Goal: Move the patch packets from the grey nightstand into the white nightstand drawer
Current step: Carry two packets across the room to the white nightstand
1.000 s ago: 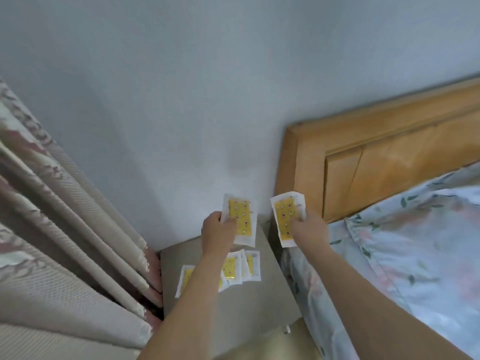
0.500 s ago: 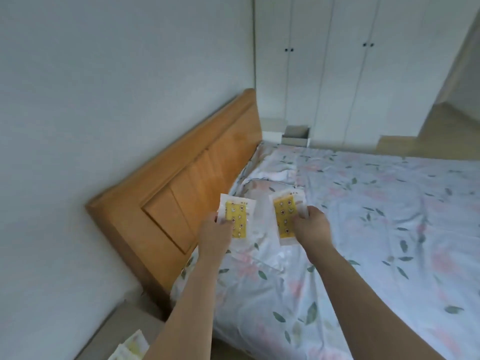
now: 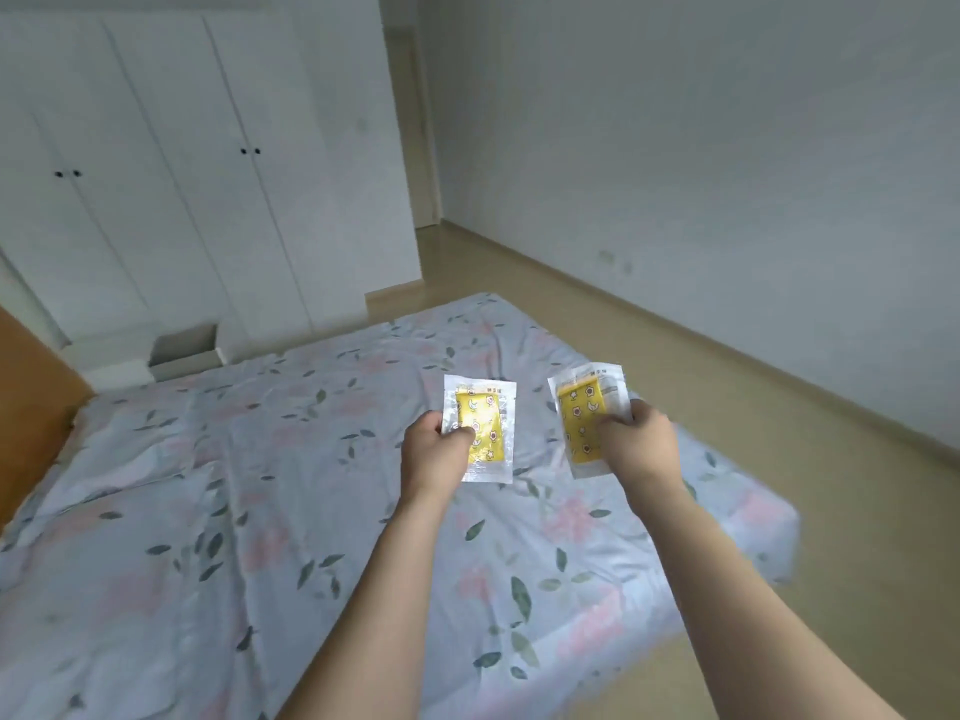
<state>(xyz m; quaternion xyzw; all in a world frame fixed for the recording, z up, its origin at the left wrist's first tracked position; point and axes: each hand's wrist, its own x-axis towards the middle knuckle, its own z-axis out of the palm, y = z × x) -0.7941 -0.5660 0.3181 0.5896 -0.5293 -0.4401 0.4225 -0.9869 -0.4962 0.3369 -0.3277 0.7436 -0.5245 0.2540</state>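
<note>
Your view has swung away from the grey nightstand and headboard: now the bed [image 3: 208,511] fills the frame, with the white nightstand [image 3: 111,370] and its open drawer [image 3: 184,350] far across it. That puts you in the carry stage. Your left hand [image 3: 434,454] pinches one patch packet [image 3: 485,428]; your right hand [image 3: 636,441] grips a second packet [image 3: 584,407], both held above the sheet.

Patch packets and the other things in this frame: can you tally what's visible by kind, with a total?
Patch packets: 2, one gripped in the left hand at, one in the right hand at
Hands: 2
Bed: 1
Open white drawer: 1
Total: 6
</note>
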